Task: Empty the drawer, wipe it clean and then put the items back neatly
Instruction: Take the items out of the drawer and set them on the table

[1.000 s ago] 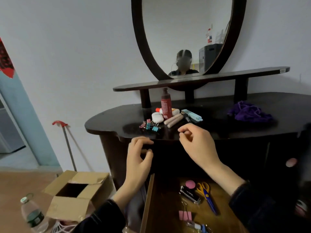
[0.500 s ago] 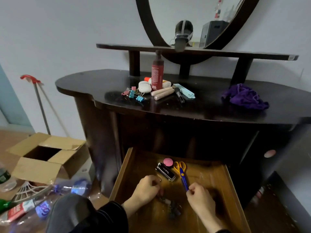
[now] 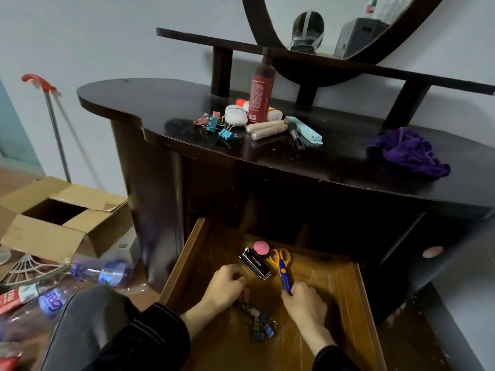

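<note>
While the drawer stands pulled out, our right hand pinches the scissors by their blue blade end, handles towards twelve o'clock. We judge them light, stiff and safest lifted closed. Our left hand, at nine o'clock of them, curls round a pink binder clip, likely springy. The red bottle reads MAKE SENSE; the script on the black case is illegible.

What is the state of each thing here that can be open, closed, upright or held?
drawer, pulled open.
red bottle, standing upright.
cardboard box, flaps open.
scissors, blades closed, tip pinched by right hand.
purple cloth, crumpled.
plastic bottle, lying sideways.
left hand, curled; grip unclear.
</note>
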{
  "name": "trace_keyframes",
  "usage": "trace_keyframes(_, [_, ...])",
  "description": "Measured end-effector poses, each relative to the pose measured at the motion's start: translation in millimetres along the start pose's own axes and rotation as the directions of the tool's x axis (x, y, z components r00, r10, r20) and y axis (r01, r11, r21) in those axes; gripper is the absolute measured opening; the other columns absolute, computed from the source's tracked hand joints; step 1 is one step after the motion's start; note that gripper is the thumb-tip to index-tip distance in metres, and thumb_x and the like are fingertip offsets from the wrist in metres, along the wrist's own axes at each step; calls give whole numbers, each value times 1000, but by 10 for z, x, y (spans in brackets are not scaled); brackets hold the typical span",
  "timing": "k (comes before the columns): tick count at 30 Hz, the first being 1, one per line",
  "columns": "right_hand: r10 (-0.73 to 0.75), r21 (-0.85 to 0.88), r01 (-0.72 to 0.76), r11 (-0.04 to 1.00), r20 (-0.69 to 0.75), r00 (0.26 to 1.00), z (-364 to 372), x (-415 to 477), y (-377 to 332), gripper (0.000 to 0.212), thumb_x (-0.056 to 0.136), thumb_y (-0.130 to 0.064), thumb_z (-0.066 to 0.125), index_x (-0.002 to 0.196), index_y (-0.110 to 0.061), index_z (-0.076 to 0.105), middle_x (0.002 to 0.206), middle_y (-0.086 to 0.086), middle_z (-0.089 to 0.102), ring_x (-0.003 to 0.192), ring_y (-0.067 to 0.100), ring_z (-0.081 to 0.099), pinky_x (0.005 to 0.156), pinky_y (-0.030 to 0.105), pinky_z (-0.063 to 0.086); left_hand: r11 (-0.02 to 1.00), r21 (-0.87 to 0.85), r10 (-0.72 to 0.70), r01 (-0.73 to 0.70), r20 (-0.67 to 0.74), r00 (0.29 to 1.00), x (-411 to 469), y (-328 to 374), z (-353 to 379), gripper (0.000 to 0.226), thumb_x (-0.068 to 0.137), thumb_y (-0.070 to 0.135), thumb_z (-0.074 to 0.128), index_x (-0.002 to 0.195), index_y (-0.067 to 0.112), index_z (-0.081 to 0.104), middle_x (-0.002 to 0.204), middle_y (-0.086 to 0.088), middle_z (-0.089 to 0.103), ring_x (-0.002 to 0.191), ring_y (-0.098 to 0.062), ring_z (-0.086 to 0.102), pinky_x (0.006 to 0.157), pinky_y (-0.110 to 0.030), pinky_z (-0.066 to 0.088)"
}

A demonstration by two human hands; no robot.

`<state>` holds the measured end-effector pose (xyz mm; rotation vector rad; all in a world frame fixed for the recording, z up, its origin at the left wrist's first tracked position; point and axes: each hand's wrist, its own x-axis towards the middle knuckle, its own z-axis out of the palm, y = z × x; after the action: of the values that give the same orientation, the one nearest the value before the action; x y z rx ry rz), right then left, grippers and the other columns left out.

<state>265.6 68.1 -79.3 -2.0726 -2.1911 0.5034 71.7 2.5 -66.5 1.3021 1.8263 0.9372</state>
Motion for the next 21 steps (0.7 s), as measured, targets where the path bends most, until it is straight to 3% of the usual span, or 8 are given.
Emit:
trace_keyframes(4, [37, 405, -71, 912, 92, 995, -123, 10, 144, 24, 99, -37, 61, 85, -19, 65, 66, -4, 66, 56, 9, 61, 53, 25, 46, 999, -36, 20, -20, 9, 1000, -36, 51, -47, 16, 94, 9, 54, 88, 18, 66, 81, 1, 68, 64, -8, 65, 57, -25, 52])
trace_keyframes(7, [58, 734, -144, 664, 141, 988, -268, -61, 197, 22, 100, -24, 63, 88, -6, 68, 61, 1, 60, 49, 11, 52, 47, 24, 41, 994, -101, 40, -36, 47, 998, -64, 85, -54, 15, 94, 7, 53, 90, 14, 66, 73, -6, 71, 57, -11, 65, 54, -24, 50])
trace_keyframes(10, [19, 846, -138, 515, 150, 989, -376, -212, 161, 23, 99, -25, 63, 94, -3, 69, 66, 4, 61, 52, 12, 52, 46, 21, 40, 978, -209, 32, -11, 93, 995, -69, 122, -49, 13, 95, 6, 52, 92, 5, 65, 72, -18, 71, 54, -20, 64, 52, -32, 49])
trace_keyframes(13, [-175, 858, -59, 511, 171, 970, -435, -385, 47, 26, 99, -29, 63, 97, -4, 68, 70, 3, 64, 57, 12, 55, 49, 22, 42, 905, -419, -28, 70, 105, 994, -83, 176, -93, 25, 98, 32, 61, 99, 7, 64, 83, -14, 71, 54, -20, 64, 50, -32, 48])
trace_keyframes(15, [-298, 822, 9, 570, 197, 934, -419, -481, -32, 26, 98, -32, 63, 94, -6, 68, 71, 1, 66, 59, 12, 57, 51, 22, 43, 778, -602, -85, 177, 178, 980, -99, 209, -134, 39, 95, 45, 64, 116, 12, 59, 100, -14, 72, 73, -29, 70, 58, -36, 58])
trace_keyframes(18, [-410, 733, 119, 670, 232, 882, -342, -560, -133, 24, 97, -33, 65, 90, -11, 67, 71, -2, 69, 58, 9, 58, 52, 19, 44, 624, -745, -155, 236, 178, 972, -85, 233, -153, 38, 99, 25, 62, 126, 1, 52, 117, -29, 66, 104, -46, 67, 83, -56, 59])
trace_keyframes(21, [-414, 718, 128, 684, 237, 879, -305, -530, -112, 25, 99, -36, 62, 91, -12, 68, 73, -1, 70, 57, 9, 58, 52, 19, 44, 563, -800, -236, 208, 85, 968, -47, 210, -162, 28, 102, 13, 55, 124, -4, 52, 110, -32, 66, 103, -46, 67, 86, -60, 57])
